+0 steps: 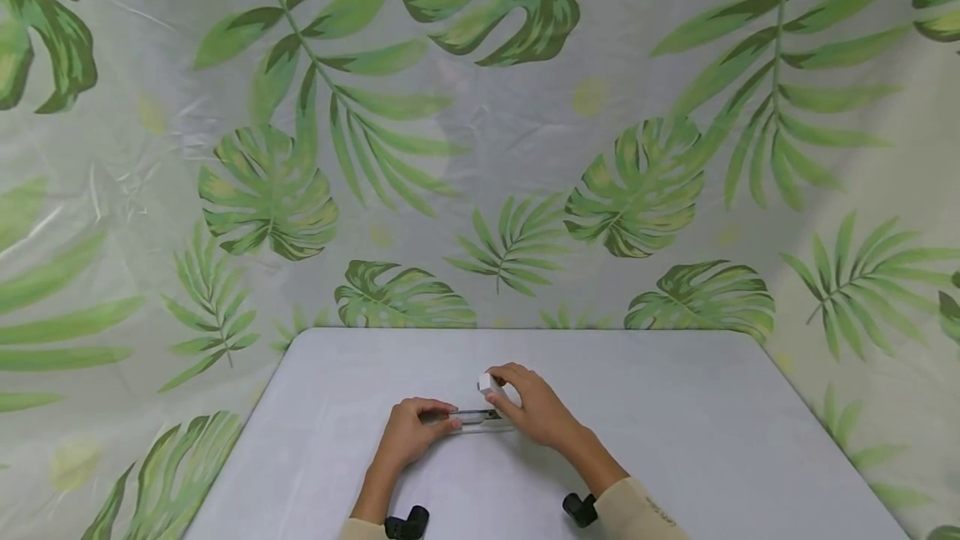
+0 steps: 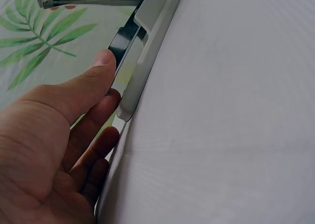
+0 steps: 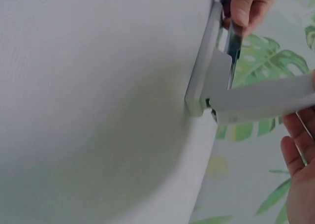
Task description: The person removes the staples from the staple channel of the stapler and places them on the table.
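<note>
A person in beige sleeves [image 1: 643, 512] holds a stapler [image 1: 474, 417] opened wide at its hinge, near the middle of a white table [image 1: 337, 390] set before a leaf-print sheet [image 1: 510, 157]. The stapler is pale grey to white, with a long, round-ended base [image 2: 147, 61] along the tabletop, a dark, glossy metal rail [image 2: 124, 41] raised at an angle over it, and a smooth upper arm [image 3: 266, 102] swung up and away from both. The left hand [image 1: 411, 433] pinches the free end of the rail between thumb and forefinger, the other fingers loosely bent beside the base. The right hand [image 1: 536, 408] grips the raised upper arm, its fingers curled around it. From the left wrist, the camera catches the arm's hollow underside and a thin ribbed rod [image 2: 98, 1] running along it, a detail too small to make out from the head. The right wrist's view shows instead the arm's plain outer face and the hinge end, but cuts off much of the right hand at the frame's edge. Only the head view takes in both black wrist cameras [image 1: 408, 522].
</note>
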Available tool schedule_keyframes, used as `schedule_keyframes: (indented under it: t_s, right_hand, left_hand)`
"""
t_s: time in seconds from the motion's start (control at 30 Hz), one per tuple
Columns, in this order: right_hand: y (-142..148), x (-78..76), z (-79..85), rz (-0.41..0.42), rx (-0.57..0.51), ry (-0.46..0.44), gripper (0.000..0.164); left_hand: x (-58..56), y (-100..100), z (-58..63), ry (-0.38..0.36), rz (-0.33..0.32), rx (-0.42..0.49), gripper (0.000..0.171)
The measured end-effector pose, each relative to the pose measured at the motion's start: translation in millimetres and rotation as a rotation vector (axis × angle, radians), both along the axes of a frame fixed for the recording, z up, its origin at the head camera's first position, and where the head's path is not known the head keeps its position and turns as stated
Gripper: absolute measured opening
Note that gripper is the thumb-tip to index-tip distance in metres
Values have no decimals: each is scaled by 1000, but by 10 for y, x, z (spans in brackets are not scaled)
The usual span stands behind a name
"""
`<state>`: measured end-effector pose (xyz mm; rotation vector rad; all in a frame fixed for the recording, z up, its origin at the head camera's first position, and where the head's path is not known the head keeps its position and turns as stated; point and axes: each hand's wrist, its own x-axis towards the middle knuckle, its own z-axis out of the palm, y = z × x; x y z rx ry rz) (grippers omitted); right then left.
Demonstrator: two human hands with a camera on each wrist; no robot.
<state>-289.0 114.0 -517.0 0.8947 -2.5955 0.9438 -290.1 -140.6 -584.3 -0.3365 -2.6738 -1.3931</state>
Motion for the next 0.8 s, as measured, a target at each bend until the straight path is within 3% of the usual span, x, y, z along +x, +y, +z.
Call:
schedule_keyframes:
  t_s: [0.5, 0.8]
  right_hand:
    - [232, -26, 13, 26, -62, -41, 44]
    - [398, -29, 11, -12, -60, -45, 40]
  left_hand:
    - [-10, 7, 14, 12, 13, -23, 22]
    - [-2, 6, 0, 14, 16, -18, 21]
